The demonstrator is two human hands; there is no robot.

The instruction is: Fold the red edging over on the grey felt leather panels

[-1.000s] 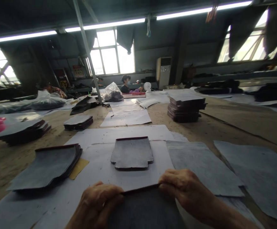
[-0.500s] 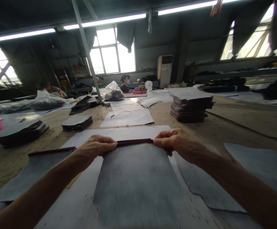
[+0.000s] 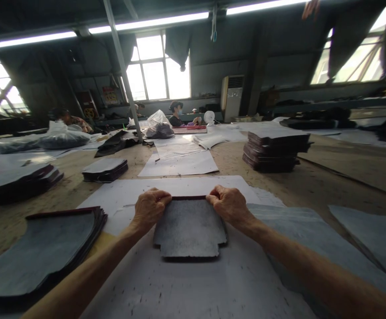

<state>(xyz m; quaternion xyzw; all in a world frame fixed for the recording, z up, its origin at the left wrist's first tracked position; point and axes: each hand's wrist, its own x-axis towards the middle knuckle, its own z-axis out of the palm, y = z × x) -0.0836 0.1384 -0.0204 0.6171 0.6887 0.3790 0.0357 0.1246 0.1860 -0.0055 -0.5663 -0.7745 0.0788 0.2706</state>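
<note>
My left hand [image 3: 151,206] pinches the far left corner of a grey leather-like panel [image 3: 190,228]. At the far right corner, my right hand [image 3: 228,204] is closed in a matching pinch. Between the fingers runs a narrow dark red folded strip along the panel's far edge. The near end has a notch cut at each corner. White paper [image 3: 179,290] with dark specks lies beneath the panel. To the left of my left arm is a stack of similar grey panels [image 3: 43,252], the top one with a dark red far edge.
Loose grey sheets [image 3: 299,239] lie under and beyond my right forearm. Further back are a tall pile of dark-edged pieces [image 3: 275,153], a low pile [image 3: 105,168] and another pile [image 3: 20,179]. A metal pole [image 3: 123,71] rises from the table; people sit at the far side.
The panel's near end, blurred and stretching towards me before, now shows its notched edge on the paper. Both hands have drawn slightly together, keeping their pinches. More of the left stack shows.
</note>
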